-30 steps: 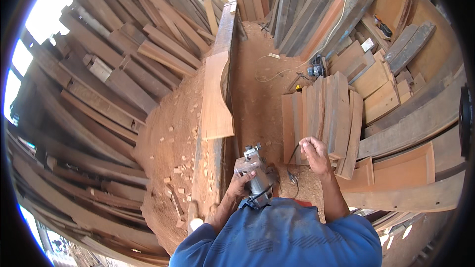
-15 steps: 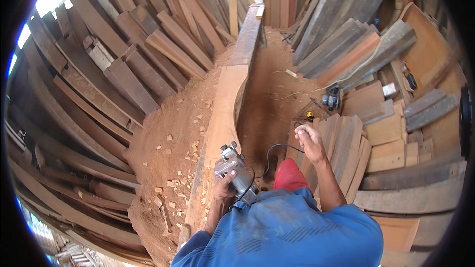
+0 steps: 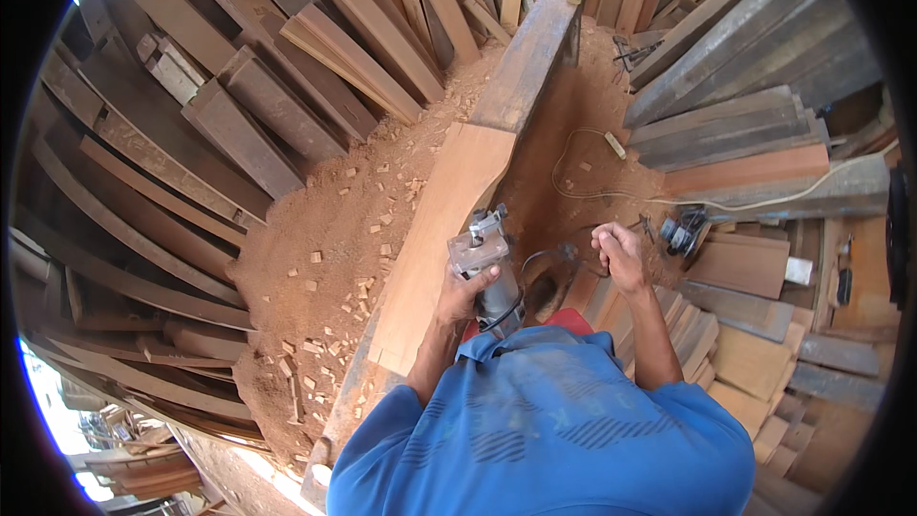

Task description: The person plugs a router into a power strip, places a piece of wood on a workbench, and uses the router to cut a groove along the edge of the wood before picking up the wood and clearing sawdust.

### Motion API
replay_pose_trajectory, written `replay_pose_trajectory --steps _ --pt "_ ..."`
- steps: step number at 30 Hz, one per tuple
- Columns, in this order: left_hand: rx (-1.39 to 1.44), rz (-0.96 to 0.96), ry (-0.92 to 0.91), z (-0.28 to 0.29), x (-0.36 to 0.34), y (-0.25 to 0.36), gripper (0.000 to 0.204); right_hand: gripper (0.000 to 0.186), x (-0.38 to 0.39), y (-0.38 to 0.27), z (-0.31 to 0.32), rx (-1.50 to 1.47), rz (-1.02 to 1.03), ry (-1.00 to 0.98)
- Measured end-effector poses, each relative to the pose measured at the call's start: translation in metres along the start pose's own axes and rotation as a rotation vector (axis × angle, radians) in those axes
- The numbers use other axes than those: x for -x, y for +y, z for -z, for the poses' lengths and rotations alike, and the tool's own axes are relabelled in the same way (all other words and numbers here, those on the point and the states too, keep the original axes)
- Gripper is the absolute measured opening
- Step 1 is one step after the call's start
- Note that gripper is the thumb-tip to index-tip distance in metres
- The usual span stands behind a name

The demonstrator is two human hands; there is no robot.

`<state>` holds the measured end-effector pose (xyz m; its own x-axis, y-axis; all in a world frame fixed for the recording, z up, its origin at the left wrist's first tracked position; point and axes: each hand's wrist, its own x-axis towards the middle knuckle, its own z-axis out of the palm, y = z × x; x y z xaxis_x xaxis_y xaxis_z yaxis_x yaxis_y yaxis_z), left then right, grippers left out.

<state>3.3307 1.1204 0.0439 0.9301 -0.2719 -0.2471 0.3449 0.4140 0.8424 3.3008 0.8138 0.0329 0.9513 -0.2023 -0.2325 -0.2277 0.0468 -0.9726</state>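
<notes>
My left hand (image 3: 461,289) grips a silver handheld router (image 3: 495,291), held upright with its metal base on top, just right of a pale board with a wavy edge (image 3: 430,229). The board lies along a long weathered beam bench (image 3: 521,48). My right hand (image 3: 619,253) is closed and raised to the right of the router, on what looks like its dark power cord (image 3: 554,254); the part inside the fingers is hard to make out.
Stacks of leaning planks (image 3: 287,105) line the left and back; more timber (image 3: 726,143) crowds the right. A power tool (image 3: 684,229), a white extension cord with a socket (image 3: 614,145) and sawdust with wood offcuts (image 3: 320,258) lie on the floor.
My view has swung, so the bench now runs diagonally. The router in my left hand has come up beside the wavy board, and the board appears nearer me.
</notes>
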Motion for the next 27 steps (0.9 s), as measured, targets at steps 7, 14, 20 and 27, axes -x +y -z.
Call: replay_pose_trajectory --steps 7,14,20,27 --pt "0.023 0.039 -0.023 -0.068 -0.123 0.025 0.057 0.020 -0.126 -0.045 0.055 0.029 0.155 0.058" --pt "-0.028 0.163 -0.091 -0.110 -0.256 0.030 0.051 0.023 -0.212 -0.056 0.114 0.175 0.147 0.273" --pt "-0.063 0.272 -0.200 -0.141 -0.378 0.015 0.055 0.023 -0.276 -0.032 0.169 0.256 0.074 0.453" --pt "-0.154 0.341 -0.255 -0.184 -0.462 0.006 0.059 0.025 -0.304 0.021 0.211 0.168 -0.029 0.590"
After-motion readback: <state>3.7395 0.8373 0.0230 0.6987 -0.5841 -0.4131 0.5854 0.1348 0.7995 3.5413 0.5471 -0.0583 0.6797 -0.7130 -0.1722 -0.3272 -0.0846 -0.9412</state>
